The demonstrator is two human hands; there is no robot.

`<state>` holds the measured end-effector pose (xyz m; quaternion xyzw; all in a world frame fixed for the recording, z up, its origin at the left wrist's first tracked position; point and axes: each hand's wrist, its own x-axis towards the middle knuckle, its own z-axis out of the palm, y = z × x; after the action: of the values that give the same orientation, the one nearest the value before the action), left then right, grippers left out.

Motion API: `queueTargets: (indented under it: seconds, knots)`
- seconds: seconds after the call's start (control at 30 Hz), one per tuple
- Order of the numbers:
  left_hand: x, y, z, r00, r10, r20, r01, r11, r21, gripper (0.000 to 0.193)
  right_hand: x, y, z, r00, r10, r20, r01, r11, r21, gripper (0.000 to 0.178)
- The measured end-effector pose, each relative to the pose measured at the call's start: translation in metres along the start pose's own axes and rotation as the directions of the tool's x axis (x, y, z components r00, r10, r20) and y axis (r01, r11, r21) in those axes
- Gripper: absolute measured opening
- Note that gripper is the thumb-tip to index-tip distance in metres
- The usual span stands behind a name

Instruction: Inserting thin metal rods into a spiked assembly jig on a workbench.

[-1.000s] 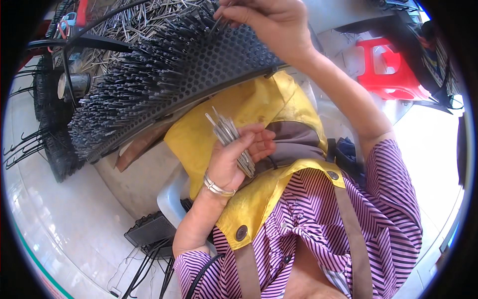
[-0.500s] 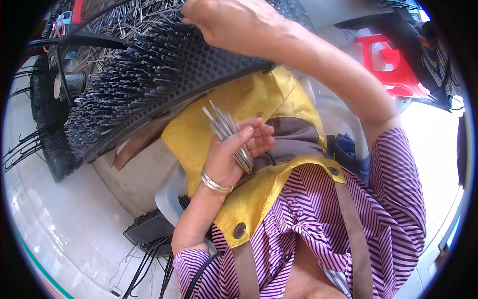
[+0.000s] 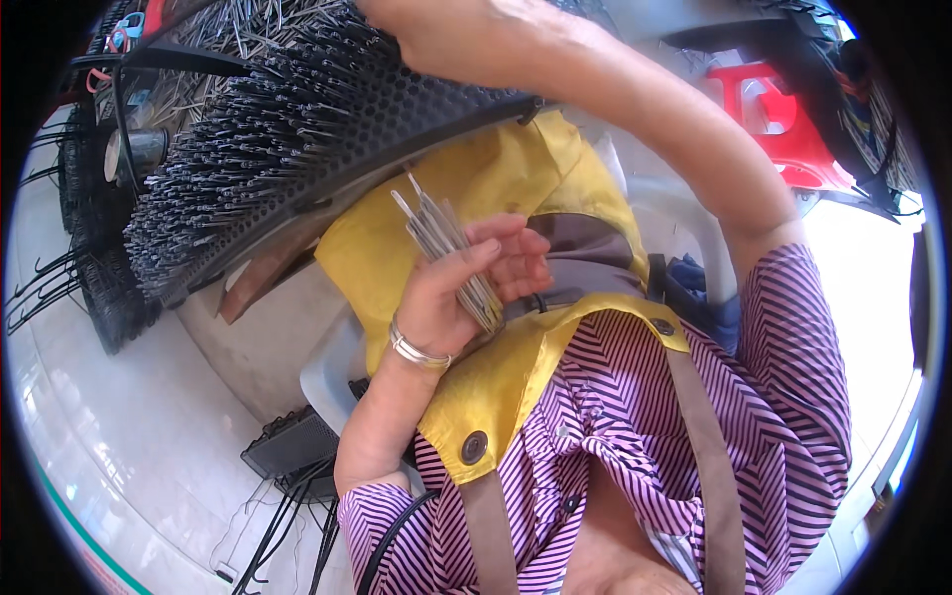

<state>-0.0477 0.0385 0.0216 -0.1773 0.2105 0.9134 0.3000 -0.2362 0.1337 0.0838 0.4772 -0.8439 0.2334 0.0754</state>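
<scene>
My left hand (image 3: 441,297) is closed round a bundle of thin silver metal rods (image 3: 446,238), held over my lap with the rod ends sticking up past the thumb. Its fingers curl loosely, palm turned up. At the top edge, my right hand (image 3: 441,30) reaches over a black perforated board (image 3: 426,109); its fingers are cut off by the picture's edge, so what they hold cannot be seen. Many dark thin rods (image 3: 238,149) stand upright in the holes over the board's left part. The holes nearest my right hand show bare.
Loose rods (image 3: 248,40) lie heaped behind the board. A metal can (image 3: 139,154) stands to its left, near racks with black hooks (image 3: 50,283). A black perforated box (image 3: 293,443) is on the floor at lower left. A red plastic stool (image 3: 783,129) stands at right. A yellow apron (image 3: 397,218) covers my lap.
My right hand has shifted up, and its fingers have gone past the picture's top edge. The left hand keeps its bundle of rods in nearly the same place. The whole view has shifted slightly.
</scene>
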Motion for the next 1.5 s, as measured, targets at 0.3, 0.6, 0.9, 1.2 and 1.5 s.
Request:
queueTargets:
  seconds: [0.3,0.6,0.9,1.2,1.5]
  knots:
    - [0.001,-0.002,-0.002,0.991,-0.036,0.130,0.034,0.999,0.016,0.034,0.002,0.014,0.007,0.993,0.014,-0.116,-0.008,0.999,0.052,0.008]
    - [-0.002,-0.003,-0.005,0.993,-0.037,0.108,0.033,0.999,0.041,0.032,-0.019,0.006,0.023,0.982,0.114,-0.150,-0.099,0.989,0.106,0.010]
    - [-0.001,-0.006,-0.007,0.994,-0.030,0.109,0.028,0.999,0.020,0.033,-0.002,0.003,0.006,0.969,0.222,-0.110,-0.209,0.971,0.118,0.008]
    - [-0.002,-0.005,-0.004,0.996,-0.034,0.083,0.029,0.998,0.062,0.033,-0.007,0.009,0.014,0.979,0.191,-0.078,-0.181,0.977,0.114,0.008]
    - [-0.001,-0.007,-0.005,0.994,-0.053,0.097,0.051,0.999,0.016,0.034,-0.014,0.014,0.018,0.948,0.149,-0.282,-0.116,0.985,0.130,0.005]
